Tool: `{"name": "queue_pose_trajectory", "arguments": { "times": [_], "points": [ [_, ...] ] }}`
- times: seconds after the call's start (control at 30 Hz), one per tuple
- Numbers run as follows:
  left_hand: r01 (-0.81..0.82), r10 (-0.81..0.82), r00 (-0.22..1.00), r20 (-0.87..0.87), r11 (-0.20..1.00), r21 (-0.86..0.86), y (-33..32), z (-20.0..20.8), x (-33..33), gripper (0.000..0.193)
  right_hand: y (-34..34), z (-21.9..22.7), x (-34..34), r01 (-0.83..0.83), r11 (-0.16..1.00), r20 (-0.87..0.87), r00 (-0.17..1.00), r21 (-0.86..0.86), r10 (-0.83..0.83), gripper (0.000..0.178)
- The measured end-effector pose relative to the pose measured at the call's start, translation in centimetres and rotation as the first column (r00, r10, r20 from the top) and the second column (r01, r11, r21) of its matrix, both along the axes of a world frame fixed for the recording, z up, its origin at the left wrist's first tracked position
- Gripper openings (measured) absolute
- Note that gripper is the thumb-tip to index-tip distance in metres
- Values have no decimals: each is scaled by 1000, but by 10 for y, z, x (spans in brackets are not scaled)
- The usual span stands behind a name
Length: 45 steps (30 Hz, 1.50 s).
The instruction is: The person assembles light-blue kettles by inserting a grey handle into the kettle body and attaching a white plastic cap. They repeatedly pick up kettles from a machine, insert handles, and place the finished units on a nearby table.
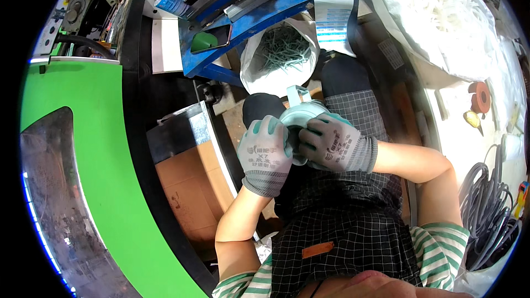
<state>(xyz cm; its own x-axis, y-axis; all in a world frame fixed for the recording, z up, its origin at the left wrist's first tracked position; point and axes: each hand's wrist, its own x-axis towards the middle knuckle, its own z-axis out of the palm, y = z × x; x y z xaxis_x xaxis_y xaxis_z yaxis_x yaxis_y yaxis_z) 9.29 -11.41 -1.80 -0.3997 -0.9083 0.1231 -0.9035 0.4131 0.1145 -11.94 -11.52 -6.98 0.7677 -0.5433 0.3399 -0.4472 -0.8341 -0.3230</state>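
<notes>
Both of my hands wear grey-white gloves with mint palms and meet above my lap. Between them is a pale mint plastic piece (302,111), round and hollow-looking, with a squared loop handle pointing away from me. My left hand (266,152) grips its left side, fingers bent around the edge. From the right, my right hand (331,144) curls its fingers over the near rim. The gloves cover much of the piece, so its full shape is hidden. Just beyond it stands a white sack (258,76) with thin grey-green plastic strips inside.
A blue bench (265,15) ahead carries a phone (211,40), a blue-white can (170,3) and a hanging label sheet (334,16). Left are a green machine panel (105,132) and cardboard (193,187). Right are a clear bag (389,8) of white strips, a brown tape roll (480,97) and coiled cables (483,209).
</notes>
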Motion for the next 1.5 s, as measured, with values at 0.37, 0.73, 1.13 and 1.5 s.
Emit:
{"name": "queue_pose_trajectory", "arguments": {
  "times": [0.37, 0.73, 1.13, 1.5],
  "points": [
    [54, -57, 993, -100, 998, -25, -9, -3, 1, 25, 0, 0, 1, 15, 1000, 12, 1000, -4, -15, 30],
    [120, -8, 810, -586, 981, 153, -3, -21, 26, 31, -68, -25, -43, -54, 695, 654, 397, 717, -644, 64],
    [190, 320, 388, -864, 890, 414, -116, -64, 1, 42, -248, -245, -108, -443, 301, 371, 79, 844, -925, 20],
    [207, -124, 846, -519, 973, 105, -233, -109, -93, 33, -179, -145, -106, -400, 393, 440, 29, 828, -898, 18]
  ]
}}
